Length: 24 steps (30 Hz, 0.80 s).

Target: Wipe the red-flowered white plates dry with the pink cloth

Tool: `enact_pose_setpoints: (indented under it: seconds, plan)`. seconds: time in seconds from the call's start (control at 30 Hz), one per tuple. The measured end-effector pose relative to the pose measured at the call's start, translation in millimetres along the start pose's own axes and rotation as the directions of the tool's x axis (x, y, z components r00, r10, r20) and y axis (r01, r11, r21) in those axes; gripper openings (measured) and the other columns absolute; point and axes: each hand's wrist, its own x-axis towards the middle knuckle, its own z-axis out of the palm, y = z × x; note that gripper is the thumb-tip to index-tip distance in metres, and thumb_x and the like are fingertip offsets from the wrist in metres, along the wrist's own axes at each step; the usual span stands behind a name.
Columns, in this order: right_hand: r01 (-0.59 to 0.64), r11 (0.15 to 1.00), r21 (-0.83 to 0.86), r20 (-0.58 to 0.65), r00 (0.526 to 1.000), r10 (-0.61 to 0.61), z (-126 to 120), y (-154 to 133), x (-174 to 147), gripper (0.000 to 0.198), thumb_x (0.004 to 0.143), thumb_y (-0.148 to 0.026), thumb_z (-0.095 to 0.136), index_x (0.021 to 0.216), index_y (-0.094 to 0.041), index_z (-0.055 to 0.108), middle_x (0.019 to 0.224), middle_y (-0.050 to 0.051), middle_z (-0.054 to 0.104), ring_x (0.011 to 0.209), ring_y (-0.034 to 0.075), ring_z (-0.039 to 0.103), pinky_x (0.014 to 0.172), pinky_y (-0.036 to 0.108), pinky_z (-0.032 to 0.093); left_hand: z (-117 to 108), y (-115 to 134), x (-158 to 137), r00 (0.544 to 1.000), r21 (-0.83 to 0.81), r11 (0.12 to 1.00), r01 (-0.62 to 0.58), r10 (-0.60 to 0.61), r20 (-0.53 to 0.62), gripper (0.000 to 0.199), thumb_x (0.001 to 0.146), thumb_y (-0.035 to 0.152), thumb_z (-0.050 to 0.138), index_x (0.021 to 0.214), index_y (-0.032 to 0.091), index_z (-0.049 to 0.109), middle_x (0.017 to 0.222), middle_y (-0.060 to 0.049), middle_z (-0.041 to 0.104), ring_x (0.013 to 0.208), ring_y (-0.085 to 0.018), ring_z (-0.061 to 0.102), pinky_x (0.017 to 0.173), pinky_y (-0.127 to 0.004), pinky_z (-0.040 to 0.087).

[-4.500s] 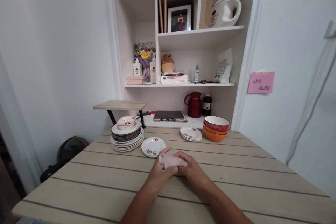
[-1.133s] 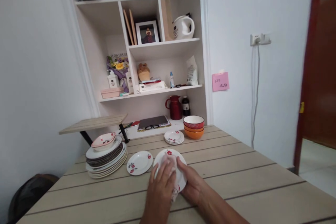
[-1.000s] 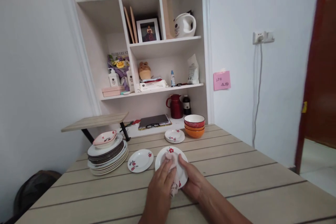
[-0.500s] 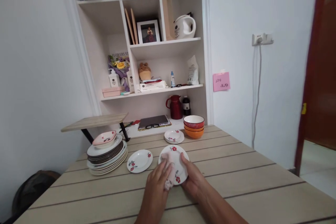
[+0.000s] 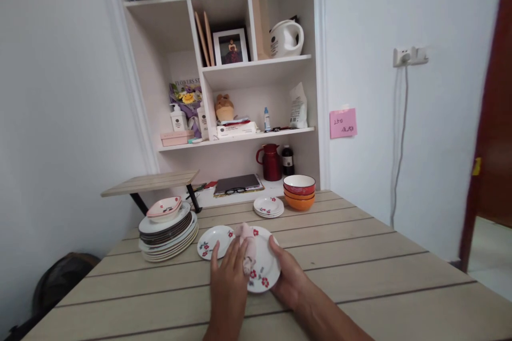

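Note:
A white plate with red flowers (image 5: 264, 256) is tilted up above the table, its right edge gripped by my right hand (image 5: 288, 277). My left hand (image 5: 231, 274) presses a pale pink cloth (image 5: 248, 249) against the left part of that plate, the thumb spread away from the other fingers. Just behind my left hand lies a second flowered plate (image 5: 212, 241) flat on the table. Farther back is a small stack of flowered plates (image 5: 269, 205). The palm side of both hands is hidden.
On the left stands a tall stack of plates (image 5: 168, 242) topped by a square bowl (image 5: 164, 208), close to a low wooden stand (image 5: 150, 182). Stacked bowls (image 5: 299, 194) sit at the back right. Behind the table are a red jug (image 5: 272, 162) and a laptop (image 5: 237, 184).
The cloth and my left hand have moved left to the held plate's edge. The held plate has turned and tilted, and the view has shifted slightly.

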Motion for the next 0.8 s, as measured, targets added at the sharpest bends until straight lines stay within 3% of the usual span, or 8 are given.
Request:
enact_pose_setpoints:
  seconds: [0.17, 0.23, 0.4, 0.6, 0.8]
  plan:
    - [0.035, 0.997, 0.067, 0.042, 0.998, -0.038, -14, -20, 3, 0.057, 0.086, -0.055, 0.055, 0.119, -0.008, 0.061, 0.097, 0.015, 0.076, 0.087, 0.025, 0.071, 0.084, 0.038, 0.052, -3, 8, 4, 0.967, -0.029, 0.968, -0.250, 0.248, -0.051, 0.034, 0.092, 0.020, 0.047, 0.124, 0.017, 0.058, 0.122, -0.006, 0.068, 0.118, -0.017, 0.058, 0.116, -0.039, 0.024]
    - [0.007, 0.998, 0.058, 0.058, 0.998, -0.010, -17, -21, 3, 0.059, 0.083, -0.057, 0.059, 0.112, -0.007, 0.064, 0.095, 0.016, 0.076, 0.084, 0.024, 0.071, 0.081, 0.034, 0.053, -5, 15, 6, 0.955, -0.049, 0.955, -0.292, 0.288, -0.066, 0.034, 0.093, 0.019, 0.045, 0.125, 0.018, 0.058, 0.124, -0.005, 0.067, 0.121, -0.016, 0.056, 0.114, -0.036, 0.026]
    - [-0.124, 0.992, 0.033, 0.127, 0.985, 0.119, -10, -3, 1, 0.043, 0.087, -0.044, 0.060, 0.105, -0.006, 0.067, 0.089, 0.013, 0.076, 0.077, 0.018, 0.070, 0.075, 0.027, 0.053, -9, 21, 7, 0.966, -0.071, 0.964, -0.255, 0.251, -0.066, 0.037, 0.094, 0.018, 0.039, 0.125, 0.020, 0.057, 0.124, -0.001, 0.067, 0.122, -0.013, 0.055, 0.112, -0.034, 0.030]
    - [-0.091, 0.995, 0.040, 0.112, 0.990, 0.086, -7, -3, -1, 0.055, 0.088, -0.054, 0.052, 0.121, -0.010, 0.062, 0.104, 0.015, 0.074, 0.096, 0.027, 0.069, 0.090, 0.042, 0.050, -4, 11, -3, 0.999, 0.057, 0.998, 0.033, -0.032, -0.010, 0.040, 0.087, 0.007, 0.043, 0.122, 0.019, 0.058, 0.121, -0.005, 0.069, 0.115, -0.020, 0.061, 0.110, -0.047, 0.033]
    - [-0.023, 1.000, 0.016, 0.101, 0.995, 0.021, -18, -21, -1, 0.057, 0.084, -0.057, 0.057, 0.112, -0.009, 0.067, 0.098, 0.016, 0.075, 0.093, 0.026, 0.069, 0.088, 0.037, 0.051, -5, 21, -2, 0.980, -0.036, 0.981, -0.193, 0.191, -0.049, 0.034, 0.088, 0.015, 0.047, 0.119, 0.020, 0.061, 0.122, -0.004, 0.068, 0.120, -0.017, 0.057, 0.109, -0.038, 0.037]
